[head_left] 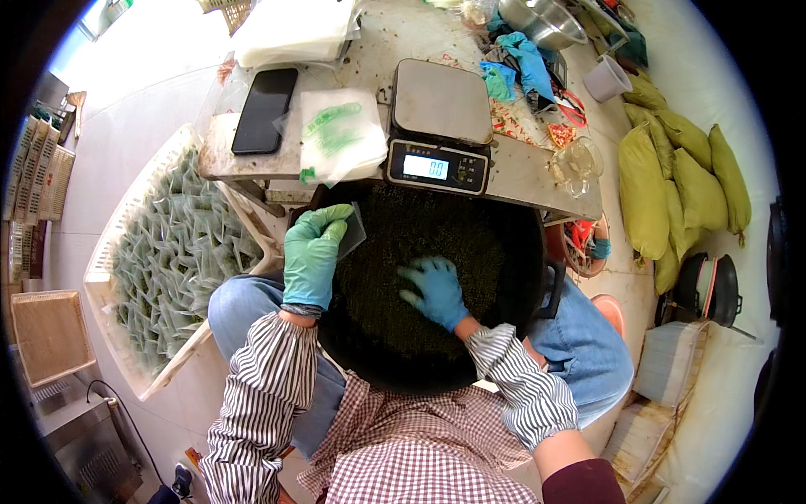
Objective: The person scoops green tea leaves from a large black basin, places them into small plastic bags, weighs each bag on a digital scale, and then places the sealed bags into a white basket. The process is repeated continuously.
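Note:
My left hand (311, 256), in a green glove, is closed on a small clear plastic bag (354, 233) at the left rim of a black tub (369, 382). Dark green loose, leafy material (395, 323) fills the tub between my knees. Against it lies my right hand (438, 291) in a blue glove, fingers spread, with nothing visibly gripped. Beyond the tub a digital scale (441, 101) with a lit display stands on the bench, its plate bare. Left of the scale is a stack of flat clear bags (337, 134) with green print.
A black phone (265, 112) rests on the worn bench (374, 71). To my left, a white basket (99, 269) holds many filled sachets (180, 260). Blue cloths (525, 63), a steel bowl (546, 21) and a white cup (607, 80) are at the right; green sacks (642, 193) lie beyond.

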